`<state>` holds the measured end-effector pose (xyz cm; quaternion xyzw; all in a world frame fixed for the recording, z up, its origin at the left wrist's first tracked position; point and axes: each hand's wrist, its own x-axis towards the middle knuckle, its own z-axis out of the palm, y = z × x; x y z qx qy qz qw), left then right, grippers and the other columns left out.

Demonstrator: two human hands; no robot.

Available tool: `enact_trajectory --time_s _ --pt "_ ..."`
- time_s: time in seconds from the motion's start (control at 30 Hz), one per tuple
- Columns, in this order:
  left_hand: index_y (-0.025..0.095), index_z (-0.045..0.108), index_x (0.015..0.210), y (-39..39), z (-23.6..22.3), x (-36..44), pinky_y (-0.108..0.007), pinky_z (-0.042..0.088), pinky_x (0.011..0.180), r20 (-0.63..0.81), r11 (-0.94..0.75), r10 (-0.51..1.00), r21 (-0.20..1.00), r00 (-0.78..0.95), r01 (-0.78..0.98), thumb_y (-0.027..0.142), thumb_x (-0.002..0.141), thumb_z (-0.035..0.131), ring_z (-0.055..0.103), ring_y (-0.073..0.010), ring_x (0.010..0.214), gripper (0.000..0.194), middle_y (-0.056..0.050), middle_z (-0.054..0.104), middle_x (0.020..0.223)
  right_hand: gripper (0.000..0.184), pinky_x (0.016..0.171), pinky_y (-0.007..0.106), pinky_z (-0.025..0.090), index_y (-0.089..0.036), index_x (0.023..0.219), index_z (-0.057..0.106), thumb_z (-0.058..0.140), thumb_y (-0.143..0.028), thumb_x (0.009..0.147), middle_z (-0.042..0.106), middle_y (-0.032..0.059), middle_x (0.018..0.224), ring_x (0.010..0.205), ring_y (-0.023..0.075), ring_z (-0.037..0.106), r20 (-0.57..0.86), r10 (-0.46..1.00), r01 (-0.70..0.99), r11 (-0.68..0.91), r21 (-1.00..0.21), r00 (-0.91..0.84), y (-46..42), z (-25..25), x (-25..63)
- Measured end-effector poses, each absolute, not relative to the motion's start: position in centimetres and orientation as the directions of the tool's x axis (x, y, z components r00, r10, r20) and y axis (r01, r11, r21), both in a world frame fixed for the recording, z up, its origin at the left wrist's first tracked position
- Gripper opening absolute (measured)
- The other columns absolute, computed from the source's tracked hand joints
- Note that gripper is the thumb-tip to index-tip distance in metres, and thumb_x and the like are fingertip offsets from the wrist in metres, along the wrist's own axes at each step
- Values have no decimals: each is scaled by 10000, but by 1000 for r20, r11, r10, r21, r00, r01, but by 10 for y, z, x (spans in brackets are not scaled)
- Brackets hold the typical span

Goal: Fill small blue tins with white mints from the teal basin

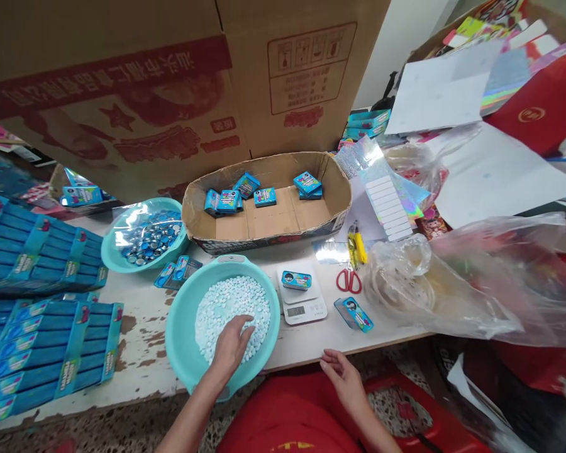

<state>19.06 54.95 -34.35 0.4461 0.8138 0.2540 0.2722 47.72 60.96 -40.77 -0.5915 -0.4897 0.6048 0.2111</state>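
My left hand [233, 345] is down in a turquoise basin [179, 327], on a heap of small white tablets [238, 292]. Its fingers are curled, with thumb and forefinger close together at the tablets; the other fingertips are hidden. My right hand [342, 377] hovers by the table's front edge, fingers loosely apart and nothing in them. A blue tin [296, 280] lies on a white digital scale [304, 311] right of the basin. Another blue tin [353, 314] sits on the table beyond my right hand.
Behind the basin stands a low cardboard tray [273, 223] with several blue tins. A second turquoise bowl [110, 248] holds round metallic pieces. Blue display boxes [51, 352] are stacked at left. Red-handled scissors [349, 281], a yellow cutter [360, 247] and plastic bags [476, 302] lie at right.
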Motion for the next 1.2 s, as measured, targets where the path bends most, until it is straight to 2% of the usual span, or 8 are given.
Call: enact_trajectory --time_s 0.2,0.33,0.5,0.67,0.8,0.9,1.03,1.2 --pt "210 580 998 602 -312 187 -352 472 823 -59 379 875 700 -480 606 318 864 432 601 -200 906 227 -42 641 1009 457 775 414 517 -159 848 639 681 -526 578 695 135 849 799 282 656 -516 834 322 -443 -836 -193 606 -404 479" --pt "212 529 1125 655 -290 196 -355 444 884 19 255 932 673 -361 694 293 861 478 561 -207 1007 280 -51 604 1094 460 776 413 515 -161 841 640 686 -531 573 696 134 846 797 281 654 -519 838 323 -451 -832 -167 607 -403 485" --pt "176 409 1300 697 -278 213 -393 380 963 -119 159 987 582 -109 798 341 837 543 455 -256 1138 509 -94 491 1278 480 779 402 514 -170 837 647 690 -555 553 700 122 850 808 277 654 -535 836 347 -470 -812 -119 613 -402 495" --pt "220 366 1334 705 -285 213 -388 358 980 -219 140 975 565 -15 813 407 799 584 417 -260 1180 607 -78 451 1319 479 777 392 522 -175 822 655 715 -544 522 703 111 839 801 269 657 -569 820 339 -518 -785 -66 619 -400 507" --pt "267 288 1378 707 -296 215 -460 339 982 -310 125 950 470 31 874 399 696 694 341 -313 1250 804 -92 357 1406 486 784 395 522 -177 816 655 735 -533 495 707 108 830 803 271 661 -596 802 315 -560 -767 -26 624 -398 513" --pt "267 386 1299 713 -303 222 -443 366 942 -331 80 942 377 53 923 261 736 648 400 -298 1198 621 -96 448 1310 494 783 395 524 -179 810 652 731 -543 485 709 110 839 820 278 662 -609 793 331 -569 -753 -23 630 -393 513" --pt "208 518 1073 711 -300 224 -321 429 821 -285 187 956 413 -69 892 204 809 525 526 -223 1008 265 -67 570 1059 504 815 410 517 -182 812 639 709 -551 476 706 121 858 859 303 657 -613 789 390 -553 -736 -37 638 -386 513" --pt "225 506 1075 641 -254 170 -290 439 801 13 396 873 565 -487 724 351 825 540 560 -204 971 282 -43 593 1053 565 852 451 502 -243 888 571 704 -579 454 685 133 938 907 343 644 -558 828 392 -534 -749 62 647 -391 520"
